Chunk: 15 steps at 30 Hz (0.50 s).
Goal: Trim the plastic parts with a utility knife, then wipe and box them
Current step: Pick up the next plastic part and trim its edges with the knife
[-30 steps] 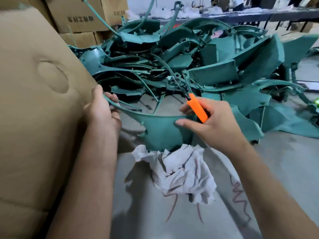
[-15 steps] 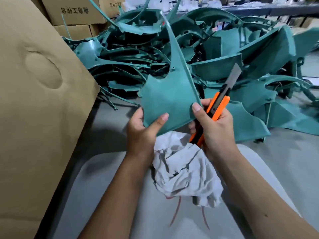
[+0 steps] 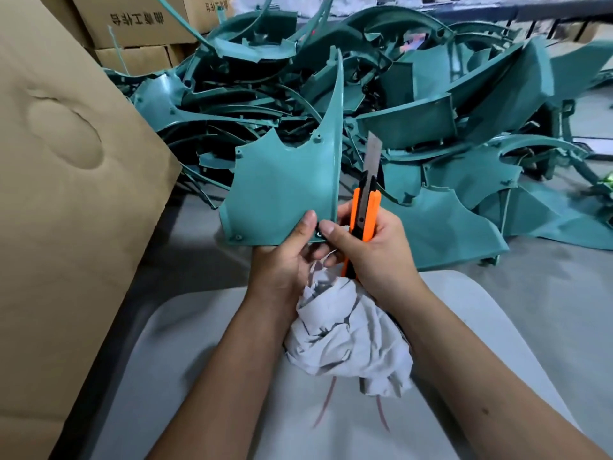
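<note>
A person's two bare forearms are reaching forward from the bottom edge, and both hands are meeting at the lower right corner of a teal plastic part (image 3: 285, 190).

The fingers of the left hand (image 3: 282, 260) are lying behind the part and are hidden; only its thumb is showing, pressing the front face just beside that corner. The right hand (image 3: 371, 250) is curling around an orange utility knife (image 3: 365, 210), its thumb reaching across to the same corner, where a small dark spot is too small to make out. The knife's lower end is disappearing into the palm. Its grey blade is sticking straight up above the grip, just to the right of the part's edge; whether the two are touching cannot be told.

The part is standing upright above the hands. It is a flat, matte teal panel with a straight right edge rising to a long thin point, a scooped top edge and small round fixing points near its corners.

Directly below the hands, a crumpled white cloth (image 3: 345, 340) is lying on a pale surface (image 3: 199, 376), partly tucked under the right wrist.

Beyond the grip, a tangled heap of teal parts (image 3: 431, 104) is running out of view to the right. To the left, a large cardboard sheet (image 3: 66, 194) is cut off by the frame, with printed cartons (image 3: 136, 21) behind it.
</note>
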{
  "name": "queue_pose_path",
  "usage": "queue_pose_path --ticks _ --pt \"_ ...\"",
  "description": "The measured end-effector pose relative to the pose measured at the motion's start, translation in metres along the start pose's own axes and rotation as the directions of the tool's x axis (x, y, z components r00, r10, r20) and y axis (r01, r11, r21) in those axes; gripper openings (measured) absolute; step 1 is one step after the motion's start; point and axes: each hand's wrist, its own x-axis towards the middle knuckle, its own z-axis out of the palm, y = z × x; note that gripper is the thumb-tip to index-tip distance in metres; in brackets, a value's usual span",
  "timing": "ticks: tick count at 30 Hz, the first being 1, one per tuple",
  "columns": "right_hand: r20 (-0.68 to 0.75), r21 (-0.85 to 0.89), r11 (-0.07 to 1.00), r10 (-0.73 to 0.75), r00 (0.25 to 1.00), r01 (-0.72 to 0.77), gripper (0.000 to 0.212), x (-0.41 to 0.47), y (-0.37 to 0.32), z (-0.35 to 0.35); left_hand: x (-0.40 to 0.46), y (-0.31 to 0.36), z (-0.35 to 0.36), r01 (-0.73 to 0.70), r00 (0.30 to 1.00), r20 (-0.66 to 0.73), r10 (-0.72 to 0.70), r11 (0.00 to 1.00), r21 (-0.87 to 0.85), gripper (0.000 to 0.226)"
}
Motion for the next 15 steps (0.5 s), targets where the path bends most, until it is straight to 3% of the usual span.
queue_pose_path --ticks 3,8,11,15 --pt "0.023 -0.136 0.990 -0.033 0.999 0.036 0.011 0.000 0.001 -0.006 0.002 0.004 -0.008 -0.026 0.999 -0.020 0.026 1.000 0.018 0.053" --pt "0.064 -0.313 0.938 -0.133 0.989 0.146 0.030 -0.004 -0.003 -0.018 0.006 0.012 -0.014 0.009 0.998 -0.065 -0.006 0.998 0.056 0.064" --pt "0.209 -0.521 0.814 -0.170 0.963 0.257 0.028 -0.006 -0.004 -0.022 0.008 0.017 -0.017 -0.076 0.992 -0.090 0.085 0.992 0.102 0.055" --pt "0.312 -0.609 0.701 -0.219 0.924 0.371 0.031 -0.005 -0.001 -0.019 0.012 0.022 -0.021 -0.242 0.956 -0.095 0.276 0.931 0.272 0.022"
